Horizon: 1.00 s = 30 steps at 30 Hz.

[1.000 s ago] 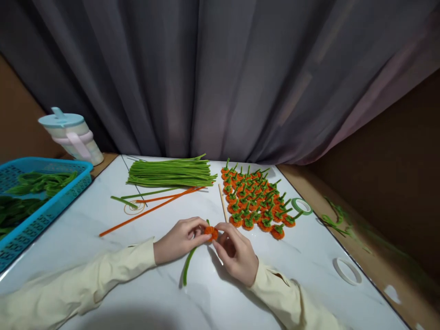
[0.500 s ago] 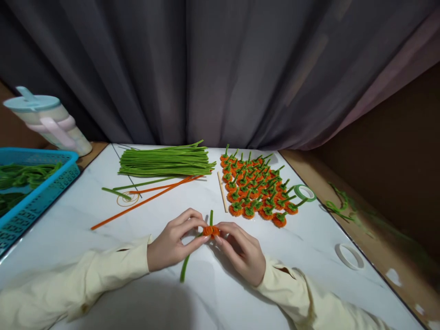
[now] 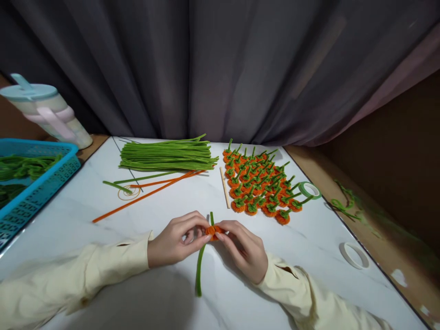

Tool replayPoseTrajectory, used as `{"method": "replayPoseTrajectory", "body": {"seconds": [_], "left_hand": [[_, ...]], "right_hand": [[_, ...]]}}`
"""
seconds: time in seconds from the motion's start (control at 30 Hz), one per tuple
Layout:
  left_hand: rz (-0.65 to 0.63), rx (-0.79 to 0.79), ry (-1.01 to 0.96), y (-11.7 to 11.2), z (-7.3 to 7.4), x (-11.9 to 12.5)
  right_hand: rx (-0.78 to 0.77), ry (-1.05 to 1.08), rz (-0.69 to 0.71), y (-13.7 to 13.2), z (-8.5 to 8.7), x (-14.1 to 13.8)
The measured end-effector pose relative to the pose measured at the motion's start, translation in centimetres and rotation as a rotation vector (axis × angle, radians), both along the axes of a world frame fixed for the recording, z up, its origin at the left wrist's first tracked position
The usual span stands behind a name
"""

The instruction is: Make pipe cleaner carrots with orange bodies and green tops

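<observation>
Between my two hands is a small orange pipe-cleaner pumpkin [image 3: 213,233], pinched from both sides at the fingertips. My left hand [image 3: 182,239] is closed on its left side, and my right hand [image 3: 244,250] on its right. A short green end sticks up behind it, while a longer green pipe cleaner [image 3: 199,270] hangs below toward me. Beyond my right hand stand several rows of finished orange pumpkins [image 3: 256,183] with green stems. A wooden stick [image 3: 224,188] lies along their left side.
A bundle of green pipe cleaners [image 3: 168,156] lies at the back, with loose orange pipe cleaners [image 3: 144,195] before it. Left are a blue basket [image 3: 65,160] and a tumbler [image 3: 51,112]. Right are green tape [image 3: 310,190], a white tape roll [image 3: 354,255] and green scraps [image 3: 345,204].
The longer green pipe cleaner under the pumpkin has swung right and now hangs more upright. The pumpkin is turned slightly in my fingers. The view has shifted a little.
</observation>
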State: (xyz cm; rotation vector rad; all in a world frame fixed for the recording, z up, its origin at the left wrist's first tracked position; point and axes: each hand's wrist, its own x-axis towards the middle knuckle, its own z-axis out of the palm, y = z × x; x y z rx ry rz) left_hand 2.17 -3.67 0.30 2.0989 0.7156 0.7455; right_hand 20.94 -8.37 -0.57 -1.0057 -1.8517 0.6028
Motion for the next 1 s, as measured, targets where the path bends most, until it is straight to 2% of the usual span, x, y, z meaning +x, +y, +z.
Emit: {"method": "replayPoseTrajectory", "body": {"seconds": [0.27, 0.5, 0.77, 1.0], "left_hand": [[-0.012, -0.021, -0.051, -0.25, -0.34, -0.16], [-0.024, -0.046, -0.072, -0.17, -0.29, -0.05], [-0.034, -0.306, -0.092, -0.01, 0.06, 0.14], [-0.037, -0.616, -0.099, 0.23, -0.12, 0.25]], "right_hand": [[0.049, 0.012, 0.011, 0.07, 0.1, 0.07], [0.098, -0.058, 0.049, 0.12, -0.21, 0.15], [0.132, -0.124, 0.137, 0.33, -0.38, 0.63], [0.044, -0.065, 0.078, 0.27, -0.28, 0.11]]}}
